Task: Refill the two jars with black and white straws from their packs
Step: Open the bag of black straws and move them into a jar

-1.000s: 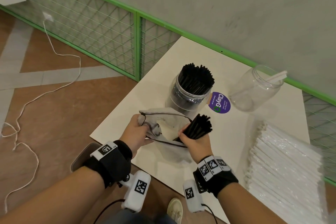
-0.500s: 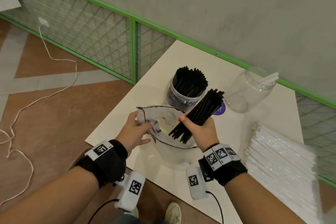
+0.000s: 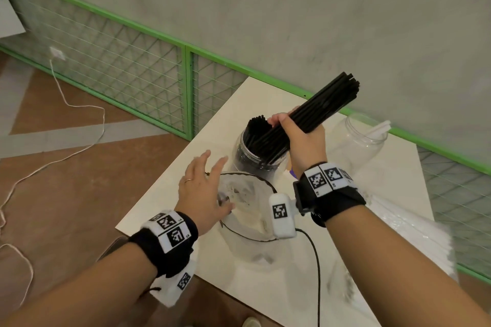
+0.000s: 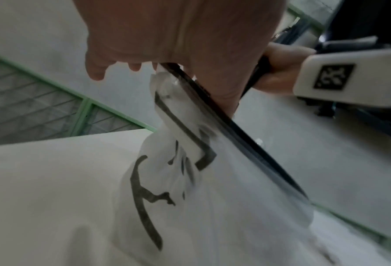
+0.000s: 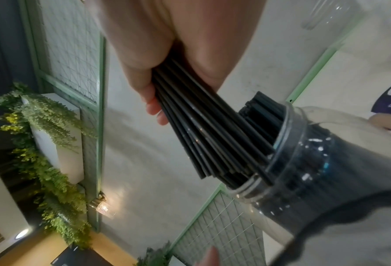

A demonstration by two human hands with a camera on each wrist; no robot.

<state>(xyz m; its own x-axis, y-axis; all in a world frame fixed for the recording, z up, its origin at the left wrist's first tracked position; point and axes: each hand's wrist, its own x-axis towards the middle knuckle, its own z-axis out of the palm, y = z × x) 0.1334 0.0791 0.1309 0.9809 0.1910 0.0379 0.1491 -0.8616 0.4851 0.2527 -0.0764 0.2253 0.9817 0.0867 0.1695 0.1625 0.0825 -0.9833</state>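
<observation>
My right hand point(image 3: 299, 138) grips a thick bundle of black straws point(image 3: 326, 106), tilted, with its lower ends in the mouth of the jar of black straws point(image 3: 252, 162). The right wrist view shows the same black straws point(image 5: 203, 129) entering the jar point(image 5: 308, 162). My left hand point(image 3: 206, 180) is spread open over the limp clear straw pack point(image 3: 247, 202), thumb by its rim; the left wrist view shows the pack point(image 4: 178, 162) rising to the left hand point(image 4: 167, 45). The second clear jar point(image 3: 356, 141) stands at the back right and holds a few white straws point(image 3: 381, 129).
The white table point(image 3: 154, 202) stands against a green-framed mesh fence point(image 3: 188, 93). Packs of white straws point(image 3: 414, 236) are stacked along its right side. A white cable point(image 3: 79, 141) trails over the brown floor on the left. A wrist camera cable point(image 3: 316, 260) hangs over the table's front.
My right hand has lifted the black bundle out of the pack and carried it up to the black jar. My left hand has let go of the pack's rim and opened.
</observation>
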